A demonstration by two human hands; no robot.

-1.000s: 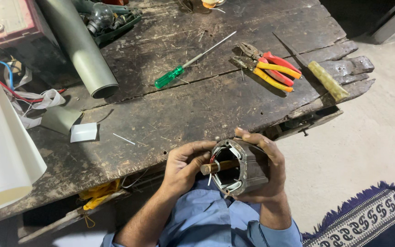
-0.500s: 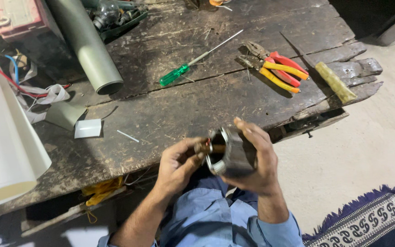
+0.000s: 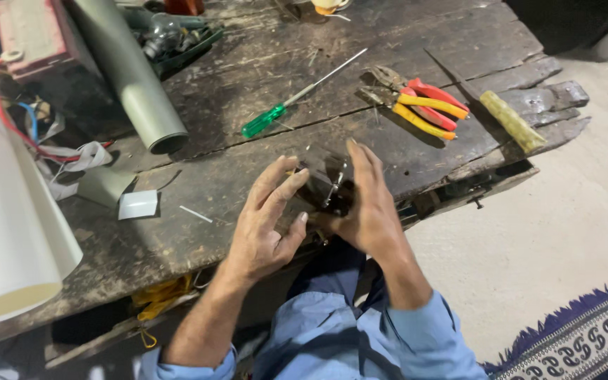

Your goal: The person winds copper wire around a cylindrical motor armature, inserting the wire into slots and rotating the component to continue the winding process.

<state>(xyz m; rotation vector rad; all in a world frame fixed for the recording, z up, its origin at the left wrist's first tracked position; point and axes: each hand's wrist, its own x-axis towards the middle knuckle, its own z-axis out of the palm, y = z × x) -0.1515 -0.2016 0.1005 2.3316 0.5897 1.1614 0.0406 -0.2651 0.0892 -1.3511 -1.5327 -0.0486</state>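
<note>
Both hands are up over the near edge of the counter [image 3: 262, 63], and between them sits the dark round metal motor part [image 3: 325, 184], held just above the worn wood. The right hand [image 3: 369, 211] has its grip closed around the part from the right side, fingers standing up along its far face and the thumb tucked underneath. The left hand [image 3: 265, 225] presses in from the left with fingers spread and only the fingertips touching the part, so its grip is loose and open rather than wrapped.

Beyond the hands lies a green-handled screwdriver [image 3: 297, 97], its shaft pointing away to the upper right. To the right of it rest two pairs of pliers [image 3: 423, 105], one red-handled, one yellow-handled, lying close together. Farther right, at the counter's broken corner, a hammer with a yellowish handle [image 3: 511, 121] lies well apart from the hands.

On the left, a grey plastic pipe [image 3: 131, 77] slants across the counter with its open end facing the near side, and a large white tube [image 3: 8, 232] fills the left edge. Between them, a red wire [image 3: 8, 123] loops beside scraps of white tape, and a small white card [image 3: 138, 205] lies flat near a thin sliver. A patterned rug [image 3: 585, 331] shows on the floor at lower right.
</note>
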